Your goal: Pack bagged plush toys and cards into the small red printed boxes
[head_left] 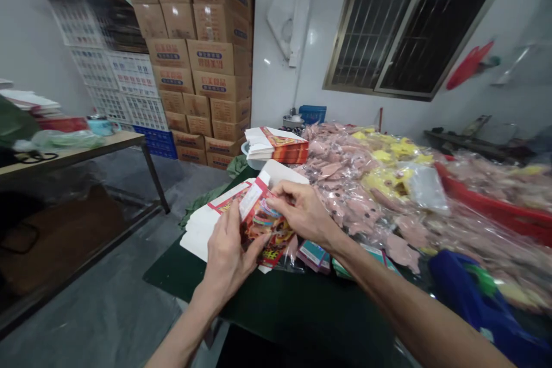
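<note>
A red printed carton (259, 219) with a white flap is held between both hands above the dark green table (172, 270). My left hand (228, 250) grips its near left side, thumb across the printed front. The fingers of my right hand (304, 210) are closed at its upper right, close to the opening; whether they also pinch something inside I cannot make out. Beneath and left of it lie flat cartons (196, 236), white edges outward. Small teal and purple packs (317, 254) lie close by on the right, below my right wrist.
A stack of flat red and white cartons (278, 149) stands behind my hands. Pink plastic-wrapped pieces (340, 184) pile up on the right, with yellow ones (388, 155) among them. A blue tool-like object (463, 293) and a red basket (483, 195) are farther right. Brown boxes (213, 57) are stacked behind.
</note>
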Tool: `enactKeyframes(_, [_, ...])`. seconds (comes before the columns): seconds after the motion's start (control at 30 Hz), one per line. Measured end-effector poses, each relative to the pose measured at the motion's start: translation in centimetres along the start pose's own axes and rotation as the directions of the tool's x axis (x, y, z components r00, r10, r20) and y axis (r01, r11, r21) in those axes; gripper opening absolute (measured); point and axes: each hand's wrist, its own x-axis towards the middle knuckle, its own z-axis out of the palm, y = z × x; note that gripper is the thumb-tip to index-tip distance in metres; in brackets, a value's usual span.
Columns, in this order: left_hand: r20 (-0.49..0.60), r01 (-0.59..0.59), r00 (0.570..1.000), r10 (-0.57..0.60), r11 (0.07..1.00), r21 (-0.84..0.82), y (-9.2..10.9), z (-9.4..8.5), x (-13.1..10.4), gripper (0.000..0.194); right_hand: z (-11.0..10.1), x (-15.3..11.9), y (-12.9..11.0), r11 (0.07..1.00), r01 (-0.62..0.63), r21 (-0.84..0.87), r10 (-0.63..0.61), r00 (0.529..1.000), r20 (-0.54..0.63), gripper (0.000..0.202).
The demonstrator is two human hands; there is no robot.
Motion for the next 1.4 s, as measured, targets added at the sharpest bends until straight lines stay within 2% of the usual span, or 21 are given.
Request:
enactKeyframes(0.07, [0.034, 0.050, 0.998, -0.043, 0.970, -0.236, 2.4, 0.4, -0.9, 0.068, -1.8, -3.3, -0.1, 0.983, 0.101, 0.156, -0.100, 0.995, -0.011, 0.016])
enactKeyframes(0.13, [0.202, 0.199, 0.973, -0.113, 0.856, -0.477, 4.7, 0.7, -1.8, 0.052, -3.1, -5.9, 0.1, 0.968, 0.143, 0.207, -0.144, 0.990, -0.011, 0.016])
enactKeyframes(0.17, [0.328, 0.315, 0.935, -0.139, 0.753, -0.578, 5.8, 0.9, -2.2, 0.044, -3.7, -6.8, 0.3, 0.967, 0.161, 0.197, -0.162, 0.987, -0.011, 0.015])
enactKeyframes(0.2, [0.457, 0.441, 0.877, -0.147, 0.623, -0.646, 6.8, 1.0, -2.5, 0.036, -4.1, -7.6, 0.4, 0.968, 0.187, 0.167, -0.187, 0.982, -0.016, 0.014])
enactKeyframes(0.27, [0.639, 0.640, 0.757, -0.135, 0.352, -0.683, 8.5, 1.2, -2.8, 0.028, -4.9, -8.6, 0.4, 0.960, 0.275, 0.044, -0.273, 0.960, -0.056, 0.011])
enactKeyframes(0.33, [0.684, 0.704, 0.710, -0.167, 0.175, -0.688, 9.6, 1.6, -3.0, 0.025, -5.4, -9.2, 0.1, 0.900, 0.397, -0.182, -0.423, 0.896, -0.138, 0.006])
enactKeyframes(0.4, [0.641, 0.683, 0.718, -0.272, 0.099, -0.723, 10.1, 2.2, -3.2, 0.027, -5.8, -9.9, 0.0, 0.787, 0.430, -0.442, -0.572, 0.777, -0.263, 0.011])
enactKeyframes(0.43, [0.607, 0.665, 0.723, -0.330, 0.095, -0.741, 10.1, 2.5, -3.3, 0.029, -5.9, -10.4, 0.1, 0.754, 0.388, -0.531, -0.610, 0.714, -0.345, 0.016])
enactKeyframes(0.47, [0.570, 0.645, 0.733, -0.372, 0.114, -0.755, 9.9, 2.8, -3.4, 0.029, -5.8, -10.9, 0.4, 0.762, 0.312, -0.567, -0.600, 0.669, -0.438, 0.020])
enactKeyframes(0.5, [0.537, 0.628, 0.747, -0.392, 0.150, -0.764, 9.6, 3.1, -3.5, 0.029, -5.6, -11.4, 0.9, 0.805, 0.226, -0.549, -0.544, 0.650, -0.530, 0.022])
enactKeyframes(0.53, [0.513, 0.613, 0.765, -0.390, 0.196, -0.766, 9.2, 3.3, -3.6, 0.028, -5.2, -11.9, 1.6, 0.866, 0.146, -0.479, -0.445, 0.662, -0.603, 0.022])
enactKeyframes(0.57, [0.495, 0.599, 0.784, -0.375, 0.243, -0.763, 8.8, 3.5, -3.7, 0.028, -4.6, -12.4, 2.4, 0.928, 0.084, -0.364, -0.314, 0.700, -0.641, 0.022])
enactKeyframes(0.63, [0.478, 0.577, 0.808, -0.344, 0.298, -0.760, 8.2, 3.7, -3.8, 0.029, -3.1, -13.2, 4.2, 0.998, 0.012, -0.065, -0.049, 0.790, -0.611, 0.021])
enactKeyframes(0.67, [0.475, 0.572, 0.812, -0.339, 0.304, -0.761, 8.0, 3.7, -3.9, 0.030, -2.3, -13.4, 5.0, 0.997, 0.000, 0.080, 0.046, 0.813, -0.580, 0.021])
enactKeyframes(0.73, [0.463, 0.562, 0.822, -0.332, 0.336, -0.756, 7.9, 3.7, -4.3, 0.030, -1.0, -13.8, 6.1, 0.961, 0.035, 0.275, 0.131, 0.818, -0.561, 0.026])
enactKeyframes(0.83, [0.382, 0.485, 0.873, -0.305, 0.457, -0.745, 8.0, 3.7, -5.1, 0.032, -0.3, -14.2, 6.6, 0.946, 0.119, 0.301, 0.080, 0.815, -0.574, 0.039])
enactKeyframes(0.9, [0.303, 0.404, 0.914, -0.271, 0.525, -0.749, 8.0, 3.8, -5.5, 0.050, -0.6, -14.6, 6.6, 0.951, 0.139, 0.276, 0.030, 0.846, -0.532, 0.044])
enactKeyframes(1.0, [0.266, 0.330, 0.944, -0.195, 0.557, -0.762, 7.9, 4.1, -5.6, 0.073, -1.5, -15.1, 6.8, 0.970, 0.101, 0.221, 0.014, 0.885, -0.465, 0.051])
enactKeyframes(1.13, [0.231, 0.256, 0.965, -0.121, 0.616, -0.745, 8.2, 3.8, -4.2, 0.074, -2.4, -15.3, 6.9, 0.990, 0.043, 0.136, 0.012, 0.925, -0.379, 0.046])
enactKeyframes(1.27, [0.085, 0.153, 0.987, -0.133, 0.671, -0.726, 9.0, 3.2, -2.2, 0.059, -3.1, -15.2, 6.5, 0.996, 0.063, 0.070, -0.031, 0.922, -0.387, 0.039])
enactKeyframes(1.4, [-0.014, 0.065, 0.995, -0.096, 0.766, -0.640, 9.9, 3.4, -1.3, 0.017, -3.1, -15.8, 6.9, 0.996, 0.081, -0.020, -0.081, 0.881, -0.466, 0.027])
